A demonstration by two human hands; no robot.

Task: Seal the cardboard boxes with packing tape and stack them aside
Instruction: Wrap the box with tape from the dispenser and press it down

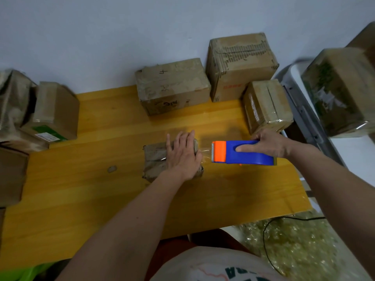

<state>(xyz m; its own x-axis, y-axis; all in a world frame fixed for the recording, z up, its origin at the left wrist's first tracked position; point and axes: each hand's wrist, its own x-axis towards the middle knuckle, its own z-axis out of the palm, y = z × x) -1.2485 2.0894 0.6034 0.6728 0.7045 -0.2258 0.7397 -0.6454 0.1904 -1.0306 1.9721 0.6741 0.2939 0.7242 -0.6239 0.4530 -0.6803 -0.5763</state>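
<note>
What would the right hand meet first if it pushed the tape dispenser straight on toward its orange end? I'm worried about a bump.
Probably the left hand, which presses flat on the small box; the dispenser in the right hand points at it along the stretched tape.

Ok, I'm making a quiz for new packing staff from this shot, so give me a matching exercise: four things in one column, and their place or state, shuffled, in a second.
Things:
1. left hand
2. right hand
3. small box
4. box marked 4

Place or state:
A. at the back of the yellow table, by the wall
B. grips the blue and orange tape dispenser
C. lies flat on the small box
D. in the middle of the table, with clear tape running from it to the dispenser

Pairs: 1-C, 2-B, 3-D, 4-A
</note>
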